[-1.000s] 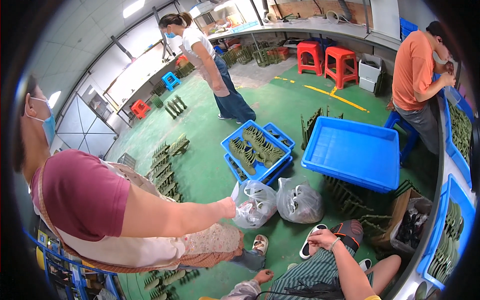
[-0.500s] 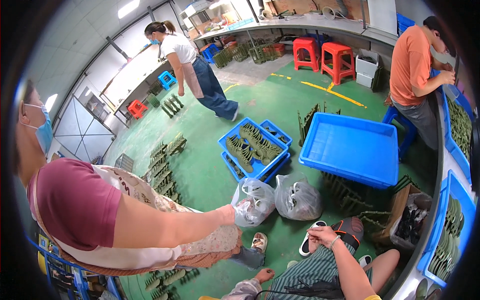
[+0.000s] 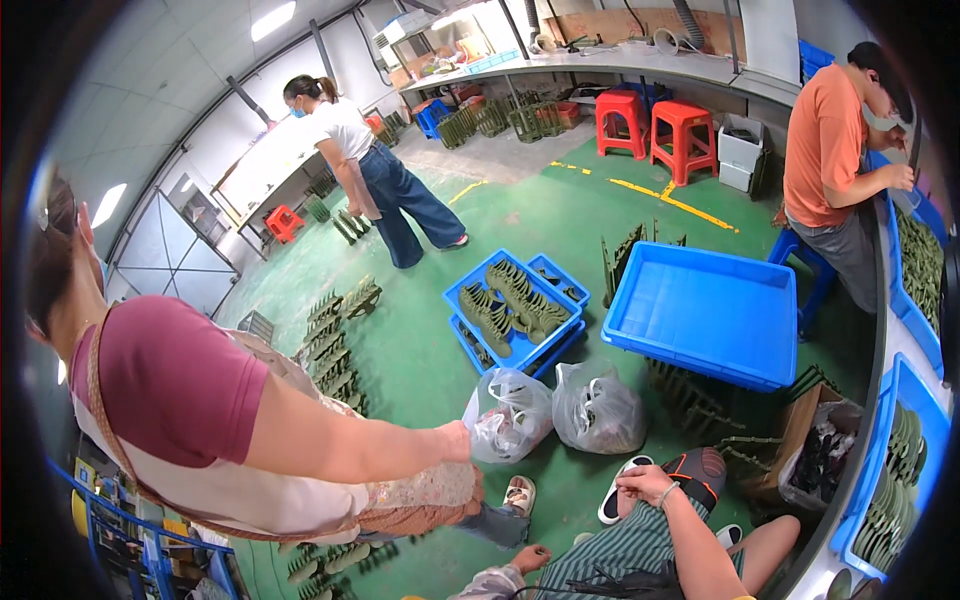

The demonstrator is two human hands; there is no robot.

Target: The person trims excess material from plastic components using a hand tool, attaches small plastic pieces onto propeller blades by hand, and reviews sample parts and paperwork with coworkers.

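Note:
My right hand (image 3: 646, 484), with a bracelet at the wrist, is raised over the green striped cloth (image 3: 610, 545) on my lap. Its fingers are pressed together in a pinch; anything between them is too small to make out. Lower down, my left hand (image 3: 531, 558) comes out of a pale sleeve beside that cloth, fingers loosely curled, with nothing visible in them. Ahead, a co-worker's hand (image 3: 455, 441) grips a clear plastic bag (image 3: 508, 420). A second tied bag (image 3: 598, 410) stands next to it on the floor.
Stacked blue trays (image 3: 515, 310) with dark green ribbed parts stand ahead; a bare blue tray (image 3: 700, 310) sits right of them. A lined cardboard box (image 3: 815, 440) is near my right. Co-workers stand left and far back; another person (image 3: 830, 150) sits at the right bench. Red stools (image 3: 683, 140) stand behind.
The far co-worker leans lower toward the green parts on the floor. The near co-worker's head has turned away. The view has shifted slightly; my hands keep nearly the same pose.

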